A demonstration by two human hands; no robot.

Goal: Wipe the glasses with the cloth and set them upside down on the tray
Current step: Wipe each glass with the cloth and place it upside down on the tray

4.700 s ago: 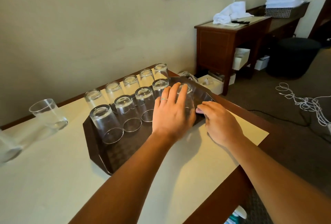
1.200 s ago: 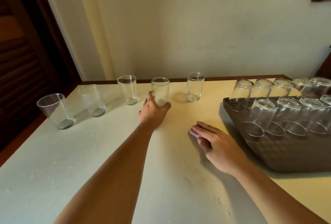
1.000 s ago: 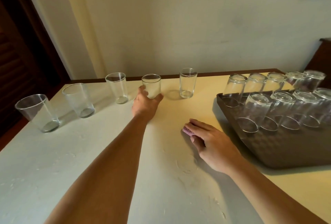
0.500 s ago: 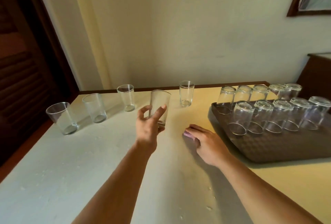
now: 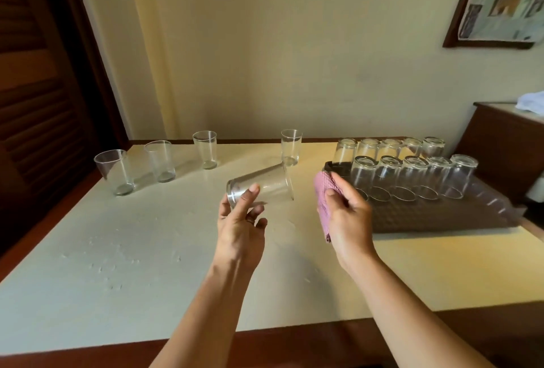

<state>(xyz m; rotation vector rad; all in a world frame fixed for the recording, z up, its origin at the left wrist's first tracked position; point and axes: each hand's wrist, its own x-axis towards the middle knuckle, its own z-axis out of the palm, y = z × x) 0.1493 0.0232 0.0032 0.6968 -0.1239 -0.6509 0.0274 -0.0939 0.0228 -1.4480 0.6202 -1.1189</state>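
The glass (image 5: 260, 188) is gripped at its base by the left hand (image 5: 240, 231) and tilted, mouth toward the cloth (image 5: 322, 191), presumably for wiping. The cloth is clenched in the right hand (image 5: 348, 220), just before the tray (image 5: 441, 217).

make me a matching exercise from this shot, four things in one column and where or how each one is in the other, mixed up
Things:
1. glass in the left hand
2. pink cloth
3. glasses on the tray
4. four glasses by the wall

States:
A. standing upright on the table
B. standing upside down in two rows
C. tilted on its side in the air, mouth turned toward the cloth
D. bunched in the right hand, beside the brown tray

Pairs: 1-C, 2-D, 3-B, 4-A
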